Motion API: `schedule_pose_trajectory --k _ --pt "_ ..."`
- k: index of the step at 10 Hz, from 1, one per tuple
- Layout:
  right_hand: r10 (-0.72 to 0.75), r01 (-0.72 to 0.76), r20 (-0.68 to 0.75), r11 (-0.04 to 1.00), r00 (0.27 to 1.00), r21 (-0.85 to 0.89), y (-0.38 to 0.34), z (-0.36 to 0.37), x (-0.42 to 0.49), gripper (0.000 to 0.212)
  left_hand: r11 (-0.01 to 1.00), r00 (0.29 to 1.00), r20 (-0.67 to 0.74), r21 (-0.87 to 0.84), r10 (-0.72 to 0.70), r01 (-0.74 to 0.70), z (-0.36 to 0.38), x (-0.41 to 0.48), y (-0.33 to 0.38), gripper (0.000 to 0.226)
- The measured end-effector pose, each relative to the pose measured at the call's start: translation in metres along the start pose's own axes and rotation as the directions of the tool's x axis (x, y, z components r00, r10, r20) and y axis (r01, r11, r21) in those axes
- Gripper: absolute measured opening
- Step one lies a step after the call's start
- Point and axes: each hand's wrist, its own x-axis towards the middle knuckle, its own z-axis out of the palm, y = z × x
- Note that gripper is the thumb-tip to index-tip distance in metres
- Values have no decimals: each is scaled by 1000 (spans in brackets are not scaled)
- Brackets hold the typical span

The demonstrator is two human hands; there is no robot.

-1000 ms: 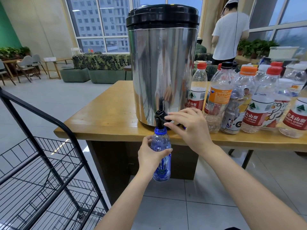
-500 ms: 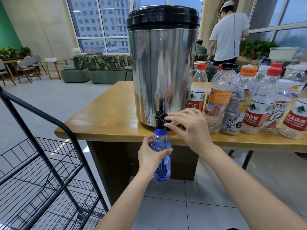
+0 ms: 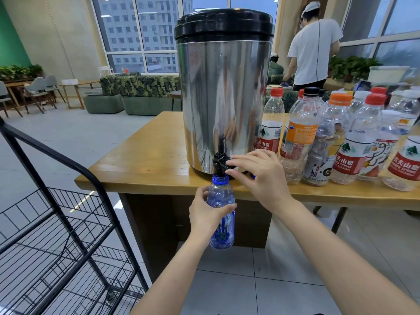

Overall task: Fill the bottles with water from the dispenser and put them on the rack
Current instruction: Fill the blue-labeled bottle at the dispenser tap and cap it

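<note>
Table (image 3: 147,171) front edge runs just behind our hands, with open floor left of our left hand (image 3: 208,215) up to the wire rack (image 3: 45,150). Right of our right hand (image 3: 259,176), the bottle row (image 3: 345,142) reads "SPRING" on red labels; one bottle shows NBA and "G". Left hand wraps the blue bottle (image 3: 223,235), neck under the tap (image 3: 218,160). Right fingers pinch the tap on the dispenser (image 3: 222,98).

Ahead of you, tall windows (image 3: 141,32) show grey tower blocks and let in flat daylight. On your left a green wall (image 3: 11,42) meets a beige one, with plants (image 3: 20,71), grey chairs (image 3: 38,89) and a small table (image 3: 77,87) before it. A leaf-patterned sofa (image 3: 145,94) stands on the pale tiled floor (image 3: 68,137). Beyond the wooden surface (image 3: 147,160), a person in a white shirt (image 3: 313,53) stands with their back to you.
</note>
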Motion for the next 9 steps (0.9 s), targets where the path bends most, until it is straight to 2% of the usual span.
schedule_pose_trajectory --k 9 --pt "9 -9 1 1000 1000 9 0 1 -1 33 1000 1000 -8 21 13 -13 1 1 -1 81"
